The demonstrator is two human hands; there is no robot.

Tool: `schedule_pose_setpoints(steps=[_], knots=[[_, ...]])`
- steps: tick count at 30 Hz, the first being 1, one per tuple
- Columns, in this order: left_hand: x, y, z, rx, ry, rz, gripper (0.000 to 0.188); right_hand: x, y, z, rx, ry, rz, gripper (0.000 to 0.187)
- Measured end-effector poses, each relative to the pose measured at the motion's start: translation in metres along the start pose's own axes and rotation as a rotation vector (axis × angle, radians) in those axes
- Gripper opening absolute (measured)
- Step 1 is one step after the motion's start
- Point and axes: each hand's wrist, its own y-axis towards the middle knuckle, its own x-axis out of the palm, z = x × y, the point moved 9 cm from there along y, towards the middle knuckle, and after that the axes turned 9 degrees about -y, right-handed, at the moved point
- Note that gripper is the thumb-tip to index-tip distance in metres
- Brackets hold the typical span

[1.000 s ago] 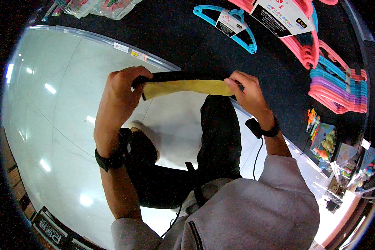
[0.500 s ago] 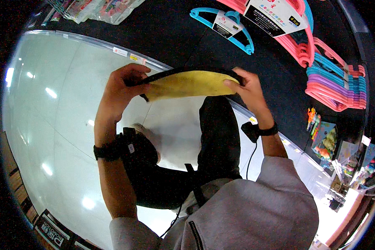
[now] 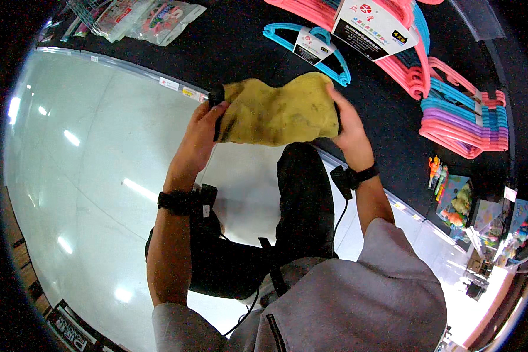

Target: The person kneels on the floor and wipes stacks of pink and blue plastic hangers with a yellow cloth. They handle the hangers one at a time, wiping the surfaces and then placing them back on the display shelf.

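Observation:
A yellow cloth (image 3: 278,114) with dark smudges and a black edge is stretched between my two hands, above my bent knee. My left hand (image 3: 200,134) is closed on its left end, where the black edging shows. At the right end, my right hand (image 3: 352,128) grips the cloth, slightly blurred, with the thumb side along its edge and some fingers hidden behind. The cloth's broad face shows, and its top edge is wavy.
Beyond the cloth runs a black shelf (image 3: 240,56) with a blue hanger set (image 3: 307,47), pink hangers (image 3: 396,73) and stacked coloured hangers (image 3: 466,120). Plastic-wrapped packs (image 3: 161,23) lie at the far left. Small toys (image 3: 435,173) sit on the right. A pale glossy floor (image 3: 94,146) spreads left.
The cloth has turned from a thin, narrow view to showing its broad face. My left hand has moved right and lower. Both hands still hold the ends.

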Motion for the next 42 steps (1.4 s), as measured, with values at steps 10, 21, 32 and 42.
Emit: schedule_pose_setpoints(steps=[10,21,32,42], knots=[[-0.009,0.029,-0.059,-0.192,0.14,-0.103,0.04,0.01,-0.045,-0.051,-0.192,-0.32,0.141,0.042],[0.043,0.026,-0.06,-0.247,-0.549,-0.125,0.031,0.054,-0.098,-0.101,-0.333,-0.495,0.095,0.039],[0.015,0.031,-0.028,0.261,-0.098,0.221,0.022,-0.027,-0.046,-0.08,-0.376,-0.924,0.38,0.038],[0.107,-0.037,0.013,0.634,0.298,-0.137,0.02,0.058,-0.038,0.028,-0.251,-0.311,0.175,0.033]])
